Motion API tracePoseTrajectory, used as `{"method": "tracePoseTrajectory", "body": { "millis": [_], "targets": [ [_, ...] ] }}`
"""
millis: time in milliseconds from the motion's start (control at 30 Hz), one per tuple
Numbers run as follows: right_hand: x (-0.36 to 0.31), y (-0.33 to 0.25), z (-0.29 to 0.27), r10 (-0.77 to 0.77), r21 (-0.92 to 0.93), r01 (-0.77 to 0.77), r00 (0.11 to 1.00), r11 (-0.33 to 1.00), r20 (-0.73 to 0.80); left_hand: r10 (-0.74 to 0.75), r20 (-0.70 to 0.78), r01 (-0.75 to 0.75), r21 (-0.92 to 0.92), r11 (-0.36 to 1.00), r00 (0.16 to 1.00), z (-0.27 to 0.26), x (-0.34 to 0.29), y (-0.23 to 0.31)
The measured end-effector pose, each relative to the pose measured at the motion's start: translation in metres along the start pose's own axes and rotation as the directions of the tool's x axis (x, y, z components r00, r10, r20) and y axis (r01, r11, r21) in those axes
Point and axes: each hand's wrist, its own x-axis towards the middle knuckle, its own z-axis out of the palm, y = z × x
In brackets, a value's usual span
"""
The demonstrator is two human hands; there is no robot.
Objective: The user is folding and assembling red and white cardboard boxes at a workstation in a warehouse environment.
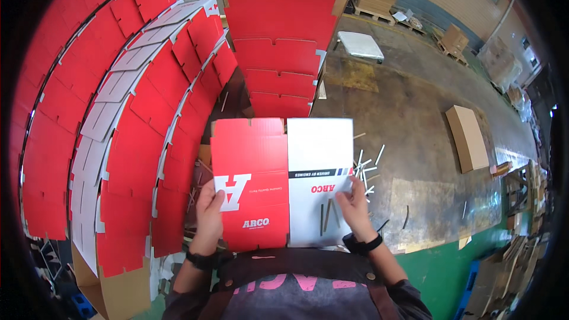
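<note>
A flat printed cardboard box blank [255, 148] is held out in front of my body, its left panel glossy red and its right panel white with a dark stripe. My left hand [208, 207] is closed on its left edge, with the thumb on the red face. At the right edge, my right hand [354, 204] pinches the white panel, thumb on top. Most of the fingers are hidden behind the cardboard. A tall stack of similar red blanks [278, 18] stands just beyond it.
Curved rows of upright red and white blanks [148, 101] fill the left side. White-topped stool [360, 45] and brown carton [467, 138] stand on the floor to the right. Thin cardboard strips [370, 169] lie scattered beside the blank. Loaded pallets [374, 0] line the far wall.
</note>
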Motion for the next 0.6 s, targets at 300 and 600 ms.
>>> {"method": "tracePoseTrajectory", "body": {
  "millis": [300, 600],
  "targets": [
    [0.029, -0.186, -0.024, -0.960, -0.666, 0.736, 0.259, 0.122, 0.111, 0.413, 0.692, -0.404, -0.189, 0.895, 0.592, 0.058, -0.004, 0.102],
    [0.011, -0.169, -0.031, -0.948, -0.320, 0.920, 0.284, 0.227, 0.145, 0.402, 0.739, -0.565, -0.036, 0.825, 0.540, 0.076, -0.024, 0.128]
  ]
}}
